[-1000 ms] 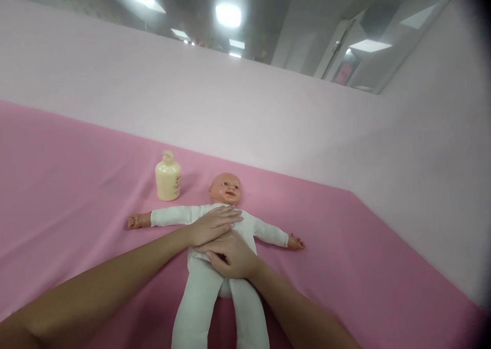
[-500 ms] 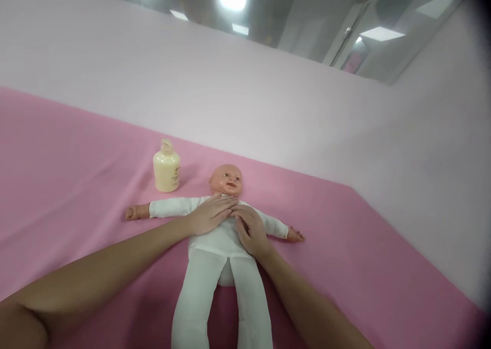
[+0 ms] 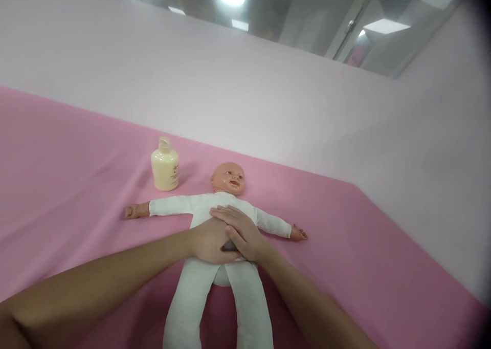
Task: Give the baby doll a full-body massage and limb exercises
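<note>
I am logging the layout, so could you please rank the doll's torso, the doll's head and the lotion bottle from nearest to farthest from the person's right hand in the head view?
1. Doll's torso: directly under the right hand, touched by it.
2. Doll's head: just beyond the hand, farther up the pink cloth.
3. Lotion bottle: farthest, standing left of the head.

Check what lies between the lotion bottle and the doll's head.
Only bare pink cloth shows between the lotion bottle and the doll's head in the head view.
</note>
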Motion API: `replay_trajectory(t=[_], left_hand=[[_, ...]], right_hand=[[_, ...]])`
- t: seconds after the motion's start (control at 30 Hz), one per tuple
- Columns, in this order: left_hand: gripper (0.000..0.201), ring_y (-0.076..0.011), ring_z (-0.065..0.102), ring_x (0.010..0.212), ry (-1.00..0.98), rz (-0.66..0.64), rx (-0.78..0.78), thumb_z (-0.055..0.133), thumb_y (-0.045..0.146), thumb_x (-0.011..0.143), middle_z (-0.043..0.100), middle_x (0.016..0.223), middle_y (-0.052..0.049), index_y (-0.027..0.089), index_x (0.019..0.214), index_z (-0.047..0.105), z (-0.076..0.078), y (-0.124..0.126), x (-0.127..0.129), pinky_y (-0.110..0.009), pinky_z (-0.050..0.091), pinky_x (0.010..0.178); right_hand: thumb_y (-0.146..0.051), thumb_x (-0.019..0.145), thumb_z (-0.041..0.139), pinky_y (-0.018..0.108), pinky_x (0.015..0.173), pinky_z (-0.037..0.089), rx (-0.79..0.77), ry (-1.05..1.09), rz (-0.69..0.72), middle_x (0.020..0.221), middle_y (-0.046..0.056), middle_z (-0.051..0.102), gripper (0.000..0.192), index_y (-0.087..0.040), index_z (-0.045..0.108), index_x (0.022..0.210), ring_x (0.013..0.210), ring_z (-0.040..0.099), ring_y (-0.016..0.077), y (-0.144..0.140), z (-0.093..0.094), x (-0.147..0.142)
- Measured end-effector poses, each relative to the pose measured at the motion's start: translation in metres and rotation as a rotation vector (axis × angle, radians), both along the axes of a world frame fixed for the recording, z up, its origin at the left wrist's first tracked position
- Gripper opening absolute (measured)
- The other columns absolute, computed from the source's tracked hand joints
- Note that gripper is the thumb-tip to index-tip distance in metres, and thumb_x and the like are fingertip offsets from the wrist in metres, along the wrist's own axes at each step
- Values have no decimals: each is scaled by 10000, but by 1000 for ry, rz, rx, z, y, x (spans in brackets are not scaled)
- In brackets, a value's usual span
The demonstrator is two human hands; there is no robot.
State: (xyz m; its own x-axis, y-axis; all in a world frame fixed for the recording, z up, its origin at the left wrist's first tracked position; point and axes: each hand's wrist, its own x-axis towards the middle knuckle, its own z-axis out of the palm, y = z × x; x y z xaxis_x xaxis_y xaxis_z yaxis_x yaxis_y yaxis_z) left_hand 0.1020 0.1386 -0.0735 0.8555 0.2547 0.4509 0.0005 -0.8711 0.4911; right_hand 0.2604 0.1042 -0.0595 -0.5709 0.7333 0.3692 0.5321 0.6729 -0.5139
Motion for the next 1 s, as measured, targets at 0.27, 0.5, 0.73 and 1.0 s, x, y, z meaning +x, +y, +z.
replay_trajectory(t=[0.27,0.5,0.73,1.0], left_hand=[[296,-176,602,692,-252,173,-5,380,194,890,667,681,-51,195,669,576,-8,18,-10,-330,501,723],[307,-219,611,1121,-201,219,53,404,248,961,706,1153,-71,207,1154,639,-3,23,-13,-395,455,1008],[434,-216,414,1415,107,148,-61,332,369,1022,584,1418,11,268,1379,557,2,27,-11,-413,309,1188],[500,-198,393,1429,52,246,-135,237,411,1044,529,1471,-13,240,1412,528,-1,26,-6,-433,260,1225]], right_hand=[[-374,1039,234,506,1214,260,7,-28,-180,1538,98,430,515,-175,375,1492,1470,326,210,5,-10,2],[-297,878,534,457,993,479,106,-176,0,1142,120,712,333,-151,661,1150,1110,619,267,-2,-8,-10],[-307,875,494,380,871,498,137,-50,70,1011,69,745,250,-191,693,973,991,657,236,-7,-12,-9],[-255,930,420,304,629,430,153,94,-84,613,18,604,338,-211,484,601,620,528,150,-3,-19,-5]])
